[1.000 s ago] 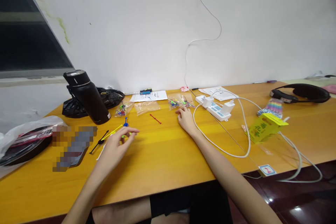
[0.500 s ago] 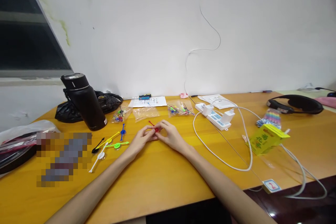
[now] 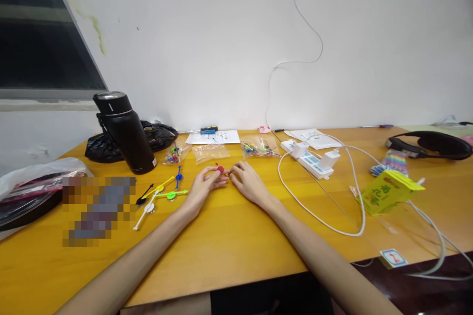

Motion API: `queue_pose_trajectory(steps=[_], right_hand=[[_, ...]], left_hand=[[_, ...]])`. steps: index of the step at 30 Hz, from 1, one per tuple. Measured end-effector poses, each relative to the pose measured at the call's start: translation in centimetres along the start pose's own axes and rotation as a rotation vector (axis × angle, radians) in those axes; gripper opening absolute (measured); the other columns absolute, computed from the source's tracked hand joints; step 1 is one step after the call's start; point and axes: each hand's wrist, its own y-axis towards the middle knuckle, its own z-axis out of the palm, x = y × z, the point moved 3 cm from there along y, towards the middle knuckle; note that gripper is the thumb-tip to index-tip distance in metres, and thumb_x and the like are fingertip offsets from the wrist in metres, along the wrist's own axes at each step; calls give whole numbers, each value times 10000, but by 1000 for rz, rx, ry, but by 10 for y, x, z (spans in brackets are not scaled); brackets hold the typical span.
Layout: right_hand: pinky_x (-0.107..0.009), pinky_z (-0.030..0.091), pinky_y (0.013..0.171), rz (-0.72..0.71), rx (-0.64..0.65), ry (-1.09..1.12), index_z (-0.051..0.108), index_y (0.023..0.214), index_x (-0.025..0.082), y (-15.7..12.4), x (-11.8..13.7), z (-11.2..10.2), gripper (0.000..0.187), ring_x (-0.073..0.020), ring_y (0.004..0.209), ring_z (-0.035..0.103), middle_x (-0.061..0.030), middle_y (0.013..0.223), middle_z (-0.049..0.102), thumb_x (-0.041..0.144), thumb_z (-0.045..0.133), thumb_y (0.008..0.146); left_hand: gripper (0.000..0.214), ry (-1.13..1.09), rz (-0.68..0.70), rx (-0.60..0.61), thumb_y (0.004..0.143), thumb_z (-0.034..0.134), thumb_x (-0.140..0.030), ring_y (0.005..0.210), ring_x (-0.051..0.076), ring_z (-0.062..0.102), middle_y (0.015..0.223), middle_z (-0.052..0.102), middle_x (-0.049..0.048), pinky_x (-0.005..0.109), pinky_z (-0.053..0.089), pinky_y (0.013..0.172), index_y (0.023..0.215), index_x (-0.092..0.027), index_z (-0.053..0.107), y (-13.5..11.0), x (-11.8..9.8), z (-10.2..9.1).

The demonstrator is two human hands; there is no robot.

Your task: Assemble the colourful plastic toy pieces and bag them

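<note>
My left hand (image 3: pixel 202 188) pinches a small red plastic spinner arrow (image 3: pixel 220 170) over the middle of the table, its round hub between thumb and fingers. My right hand (image 3: pixel 248 182) is just right of it, fingers curled together; what their tips hold, if anything, is too small to make out. To the left of my hands lie several spinner arrows on the tabletop: a blue one (image 3: pixel 179 177), a green one (image 3: pixel 171 195), a yellow one (image 3: pixel 159 188), a white one (image 3: pixel 149 207) and a black one (image 3: pixel 141 201).
Behind my hands are clear bags of small coloured parts (image 3: pixel 258 146), a flat clear bag (image 3: pixel 210 153), paper (image 3: pixel 218 137) and a screwdriver (image 3: pixel 209 130). A black bottle (image 3: pixel 129 133) stands left. Right are a power strip (image 3: pixel 310 163), white cables, a yellow box (image 3: pixel 388 192) and a black headset (image 3: pixel 430 145).
My fingers have shifted on the red spinner arrow; its hub now shows more clearly in my left hand. My right hand has drawn slightly away to the right. The whole view has shifted a little.
</note>
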Motion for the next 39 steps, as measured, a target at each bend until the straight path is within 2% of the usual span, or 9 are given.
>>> queue_pose_trajectory(steps=[4, 6, 11, 13, 17, 22, 29, 39], right_hand=[[-406, 433, 1023, -107, 37, 7, 615, 1270, 235, 0, 8, 0, 285, -243, 1141, 523, -97, 1240, 599, 260, 481, 1020], [-416, 415, 1046, -160, 74, 15, 627, 1250, 242, 0, 11, 2, 269, -246, 1176, 505, -86, 1272, 600, 270, 491, 1020], [-371, 458, 943, -59, 17, 50, 668, 1033, 200, 2, 8, 0, 150, -222, 1028, 561, -72, 1069, 654, 279, 545, 999], [-366, 460, 930, -38, -6, 52, 667, 1074, 201, 2, 8, -1, 153, -222, 1016, 568, -73, 1062, 649, 272, 562, 989], [-390, 438, 975, -58, 3, 24, 640, 1246, 229, 1, 8, 0, 274, -236, 1085, 559, -93, 1151, 629, 264, 568, 984], [-351, 456, 905, -7, -18, 58, 661, 1049, 203, 1, 0, 1, 110, -218, 1010, 582, -75, 1051, 642, 225, 601, 959], [-332, 457, 862, 63, -16, 61, 664, 917, 181, 3, -12, 1, 46, -211, 954, 590, -74, 1005, 644, 208, 640, 944], [-336, 453, 852, 1, 13, -26, 652, 918, 180, 6, -17, -8, 58, -223, 965, 583, -81, 1005, 659, 233, 670, 932]], left_hand=[[375, -52, 48, -87, 799, 781, -383, 981, 212, 738, 1181, 732, 143, 408, 544, 1004, 1033, -151, 603, -1, -2, -2], [360, -59, 88, -115, 801, 774, -385, 1017, 214, 723, 1217, 714, 139, 404, 536, 1010, 1020, -148, 615, -1, -3, -2], [372, -51, 97, -145, 781, 779, -407, 1012, 211, 703, 1198, 700, 118, 378, 557, 947, 1003, -146, 635, 0, -3, -5], [382, -48, 101, -151, 773, 783, -411, 996, 201, 697, 1184, 695, 111, 357, 567, 914, 1007, -146, 637, 1, -3, -6], [383, -55, 112, -154, 772, 781, -411, 974, 186, 693, 1169, 693, 104, 324, 579, 867, 1005, -146, 632, 2, -3, -7], [373, -33, 123, -150, 783, 770, -407, 949, 182, 702, 1211, 681, 113, 310, 580, 847, 1005, -146, 620, 3, -4, -8], [365, -24, 110, -129, 779, 776, -392, 925, 180, 715, 1175, 701, 117, 301, 577, 827, 995, -144, 617, 4, -4, -8], [344, -17, 118, -105, 802, 763, -390, 918, 176, 716, 1153, 721, 122, 297, 577, 824, 1002, -146, 626, 5, -2, -9]])
